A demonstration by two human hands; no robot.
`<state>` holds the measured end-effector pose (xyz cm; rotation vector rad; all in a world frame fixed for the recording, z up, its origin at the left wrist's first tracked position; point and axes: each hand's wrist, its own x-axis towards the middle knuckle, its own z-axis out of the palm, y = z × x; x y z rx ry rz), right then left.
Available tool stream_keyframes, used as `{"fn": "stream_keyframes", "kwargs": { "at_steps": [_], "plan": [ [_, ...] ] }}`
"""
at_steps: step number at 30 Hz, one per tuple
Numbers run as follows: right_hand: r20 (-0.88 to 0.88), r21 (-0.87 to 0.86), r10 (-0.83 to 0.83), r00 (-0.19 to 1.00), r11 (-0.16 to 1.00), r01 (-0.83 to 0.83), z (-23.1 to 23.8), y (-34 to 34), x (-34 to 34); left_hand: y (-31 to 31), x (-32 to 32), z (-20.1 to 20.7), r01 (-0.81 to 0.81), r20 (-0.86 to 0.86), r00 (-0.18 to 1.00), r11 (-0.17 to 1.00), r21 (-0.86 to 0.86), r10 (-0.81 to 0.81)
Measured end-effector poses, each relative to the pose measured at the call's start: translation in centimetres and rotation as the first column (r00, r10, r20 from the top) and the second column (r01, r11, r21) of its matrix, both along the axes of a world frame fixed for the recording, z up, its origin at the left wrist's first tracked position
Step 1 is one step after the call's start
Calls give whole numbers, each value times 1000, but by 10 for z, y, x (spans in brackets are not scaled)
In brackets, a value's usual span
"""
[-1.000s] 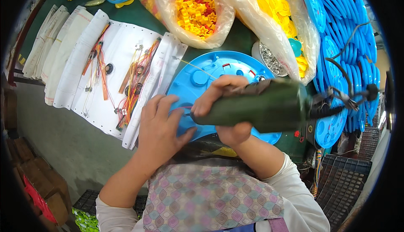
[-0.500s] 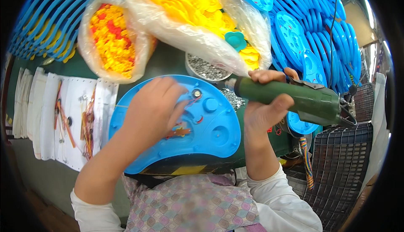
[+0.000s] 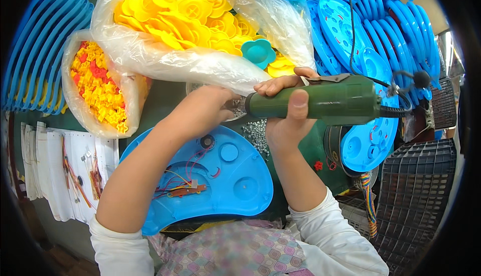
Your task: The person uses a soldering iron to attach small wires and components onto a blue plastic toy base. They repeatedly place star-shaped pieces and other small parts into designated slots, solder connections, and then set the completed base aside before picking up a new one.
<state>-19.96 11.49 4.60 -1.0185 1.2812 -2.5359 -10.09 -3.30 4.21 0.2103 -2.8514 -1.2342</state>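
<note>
My right hand (image 3: 284, 134) grips a green electric screwdriver (image 3: 345, 100), held level above the table with its tip pointing left. At that tip, my left hand (image 3: 210, 106) has its fingers drawn together in a pinch; whatever they hold is hidden. Behind them is a round bowl (image 3: 191, 86), mostly covered by the hand and a plastic bag. A curved blue plastic shell (image 3: 245, 168) lies below my left forearm. It carries a small brown circuit board (image 3: 186, 191) with coloured wires and a round dark part (image 3: 207, 142). Loose silver screws (image 3: 256, 134) lie beside the shell.
One bag holds yellow flower-shaped parts (image 3: 185, 23), another small yellow and red pieces (image 3: 97, 88). Blue shells (image 3: 345, 30) are stacked at right, more blue pieces (image 3: 45, 45) at left. White sheets (image 3: 60, 176) carry wired components. A black basket (image 3: 418, 186) stands right.
My left hand has moved from over the blue shell up to the screwdriver's tip, uncovering the circuit board and wires. The view has shifted, so the shell sits lower.
</note>
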Motion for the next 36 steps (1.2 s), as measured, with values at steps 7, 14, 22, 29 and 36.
{"fn": "stream_keyframes", "kwargs": {
  "at_steps": [7,14,22,29,36],
  "plan": [
    [-90,46,-61,994,997,65,12,5,0,0,9,-11,-45,-166,986,974,-223,8],
    [8,-15,56,998,998,-56,23,16,10,12,45,-4,-138,-369,924,986,-89,96],
    [145,-116,287,947,955,-271,22,17,38,29,90,-5,-266,-178,921,892,366,348],
    [107,-121,282,953,956,-269,23,15,44,34,96,-8,-322,-162,894,849,419,419],
    [129,-125,303,944,950,-288,20,18,42,29,100,-7,-301,-239,905,927,223,351]
  ]
}}
